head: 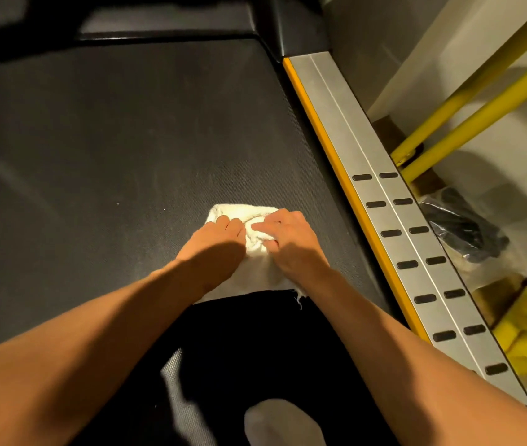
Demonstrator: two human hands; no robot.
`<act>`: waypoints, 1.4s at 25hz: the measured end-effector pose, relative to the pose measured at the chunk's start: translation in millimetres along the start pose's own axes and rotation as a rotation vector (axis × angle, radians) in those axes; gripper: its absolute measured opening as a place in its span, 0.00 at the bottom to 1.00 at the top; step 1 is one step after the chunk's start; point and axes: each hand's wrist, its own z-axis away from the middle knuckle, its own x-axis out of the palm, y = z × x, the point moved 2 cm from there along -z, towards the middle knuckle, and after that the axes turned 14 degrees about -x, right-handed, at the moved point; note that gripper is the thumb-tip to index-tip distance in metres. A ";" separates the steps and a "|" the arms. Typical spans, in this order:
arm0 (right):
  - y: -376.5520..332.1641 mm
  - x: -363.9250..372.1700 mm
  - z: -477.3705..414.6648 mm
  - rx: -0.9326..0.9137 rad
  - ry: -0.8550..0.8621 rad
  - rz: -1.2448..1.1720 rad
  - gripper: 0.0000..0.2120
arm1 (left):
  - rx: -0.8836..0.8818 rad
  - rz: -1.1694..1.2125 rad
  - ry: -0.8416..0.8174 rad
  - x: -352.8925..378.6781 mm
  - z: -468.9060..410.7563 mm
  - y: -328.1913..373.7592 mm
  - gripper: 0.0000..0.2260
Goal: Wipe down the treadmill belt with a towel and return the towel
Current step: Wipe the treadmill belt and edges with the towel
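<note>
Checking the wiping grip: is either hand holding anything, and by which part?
Both grip the towel on the treadmill belt: left hand on its bunched left part, right hand pinching the crumpled middle.

On my feed, both hands are down on the white towel (228, 211), which lies bunched on the dark treadmill belt (120, 140). The left hand (220, 241) grips it with curled fingers, and the right hand (289, 238) pinches its folds just beside. A silver side rail (365, 149) with a yellow edge runs along the right, with yellow tubes (468, 114) beyond it.
</note>
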 end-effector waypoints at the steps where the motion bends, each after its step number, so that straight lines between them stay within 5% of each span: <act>1: 3.4 -0.2 13.3 -0.055 0.073 -0.023 0.12 | 0.033 -0.024 0.002 0.1 3.3 4.6 0.06; 10: 20.7 -16.1 5.4 0.111 -0.015 0.052 0.09 | 0.005 0.010 -0.103 6.5 -32.0 15.2 0.11; 13: 24.5 -19.4 41.8 0.033 0.126 0.028 0.12 | 0.099 0.035 -0.147 0.0 -18.8 30.6 0.13; 17: 48.1 -34.9 43.9 0.140 0.037 0.083 0.09 | 0.186 -0.086 -0.090 3.6 -38.6 55.4 0.08; 22: 43.5 -33.3 38.4 0.215 -0.035 0.164 0.12 | -0.054 0.055 -0.339 -12.6 -59.9 60.1 0.14; 26: 56.6 -39.5 69.2 0.142 0.059 0.118 0.08 | 0.055 0.025 -0.251 -14.4 -36.3 80.0 0.17; 31: 55.9 -22.5 34.4 0.202 0.155 0.132 0.14 | -0.184 0.180 -0.394 -22.2 -58.1 65.1 0.15; 35: 49.3 -14.9 55.2 0.194 0.190 0.136 0.12 | -0.161 0.141 -0.389 -21.7 -51.4 64.9 0.17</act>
